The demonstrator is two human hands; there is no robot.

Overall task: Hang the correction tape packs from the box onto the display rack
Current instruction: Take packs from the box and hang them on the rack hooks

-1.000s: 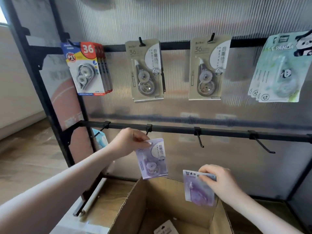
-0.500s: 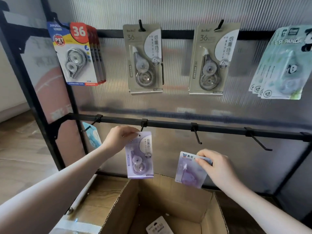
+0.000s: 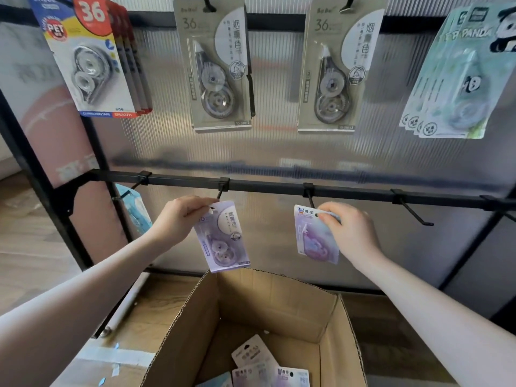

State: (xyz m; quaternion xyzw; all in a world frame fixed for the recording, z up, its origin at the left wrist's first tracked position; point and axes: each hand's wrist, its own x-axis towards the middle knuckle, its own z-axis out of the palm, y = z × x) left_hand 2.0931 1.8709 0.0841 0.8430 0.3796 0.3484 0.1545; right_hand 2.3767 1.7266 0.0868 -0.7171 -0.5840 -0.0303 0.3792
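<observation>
Both hands have come up since a second ago: our left hand [image 3: 178, 219] pinches a purple pack [image 3: 222, 237] by its top edge, hole just under the second hook [image 3: 220, 191]; right hand [image 3: 349, 230] pinches another pack [image 3: 312, 233] at the third hook [image 3: 310, 198]. Neither is hung yet. Risk: our fingers [image 3: 328, 217] cover the right pack's hole, so the hook misses and the pack drops into the box [image 3: 268, 308].

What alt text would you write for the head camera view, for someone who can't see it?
Two bare hands each lift a purple correction tape pack to hooks on a black rack rail: left hand holds the left pack, right hand the right pack. An open box with more packs sits below; other packs hang above.
</observation>
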